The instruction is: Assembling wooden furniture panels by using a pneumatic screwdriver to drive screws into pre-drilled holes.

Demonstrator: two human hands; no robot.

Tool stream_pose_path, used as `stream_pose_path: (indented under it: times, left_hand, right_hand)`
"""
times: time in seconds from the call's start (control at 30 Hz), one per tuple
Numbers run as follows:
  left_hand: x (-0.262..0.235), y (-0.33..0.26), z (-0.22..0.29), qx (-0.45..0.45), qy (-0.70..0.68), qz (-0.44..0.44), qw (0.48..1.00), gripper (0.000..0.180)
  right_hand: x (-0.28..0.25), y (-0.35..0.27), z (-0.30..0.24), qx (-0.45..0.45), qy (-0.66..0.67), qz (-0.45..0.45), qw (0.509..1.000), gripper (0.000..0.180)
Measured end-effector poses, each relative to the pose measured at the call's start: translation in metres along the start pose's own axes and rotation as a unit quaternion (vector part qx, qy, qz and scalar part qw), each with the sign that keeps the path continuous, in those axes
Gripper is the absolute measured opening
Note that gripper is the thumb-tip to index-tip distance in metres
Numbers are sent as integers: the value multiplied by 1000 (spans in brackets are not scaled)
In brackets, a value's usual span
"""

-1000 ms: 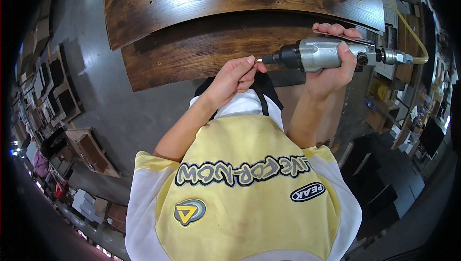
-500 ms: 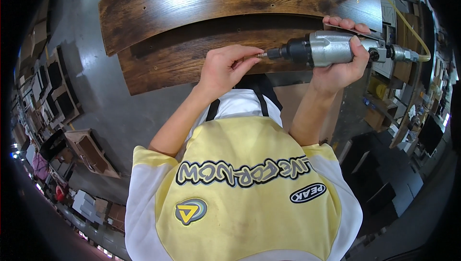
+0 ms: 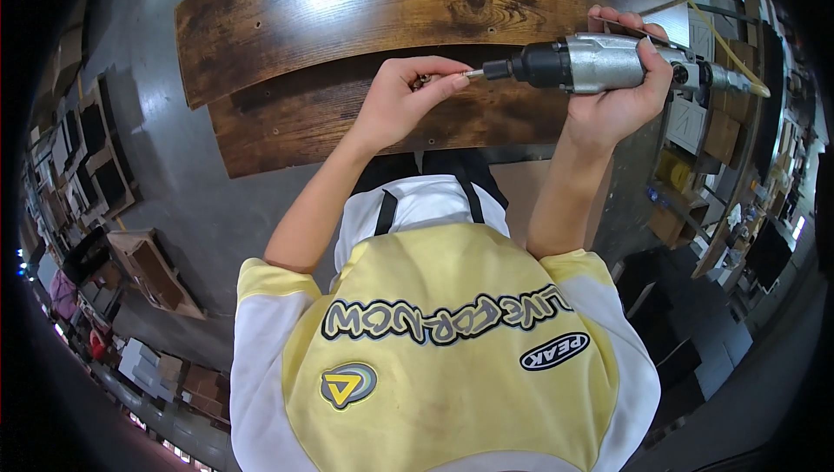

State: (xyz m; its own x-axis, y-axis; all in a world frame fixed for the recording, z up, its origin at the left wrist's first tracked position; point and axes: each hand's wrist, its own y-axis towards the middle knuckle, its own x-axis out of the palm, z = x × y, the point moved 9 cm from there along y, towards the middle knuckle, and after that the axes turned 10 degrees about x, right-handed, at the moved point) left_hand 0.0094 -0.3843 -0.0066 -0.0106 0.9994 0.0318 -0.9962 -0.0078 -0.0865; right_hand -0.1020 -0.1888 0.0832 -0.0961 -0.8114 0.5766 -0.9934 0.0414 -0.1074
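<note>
My right hand [image 3: 621, 112] is wrapped around the silver and black body of an air screwdriver [image 3: 595, 64], which lies level with its tip toward the left. At that tip, my left hand [image 3: 395, 107] pinches a small pale piece, probably a screw, against the bit [image 3: 476, 73]. More small brownish screws [image 3: 420, 82] show between the curled fingers of the same hand. Both hands are above a lower dark wood-grain board [image 3: 295, 120]. Beyond it, a second wood-grain board [image 3: 373, 12] overlaps its far edge. Small holes dot both boards.
A yellowish air hose [image 3: 725, 42] runs from the tool's rear toward the far right. Shelving with cartons [image 3: 721, 138] stands on the right. At the left, a framed brown panel [image 3: 155, 272] lies near stacked boards on the grey floor [image 3: 217, 229].
Both hands and the screwdriver have moved slightly away from my body. The screws within my left hand's curled fingers have come into view.
</note>
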Motion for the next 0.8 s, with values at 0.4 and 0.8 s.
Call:
stream_pose_path:
  times: [0.4,0.8]
  left_hand:
    - [6,38,29,146,217,31,965,16]
    - [0,127,0,252,407,151,865,17]
  right_hand:
    - [13,30,-2,-39,-54,-45,997,23]
    - [74,96,39,-281,-210,-211,912,25]
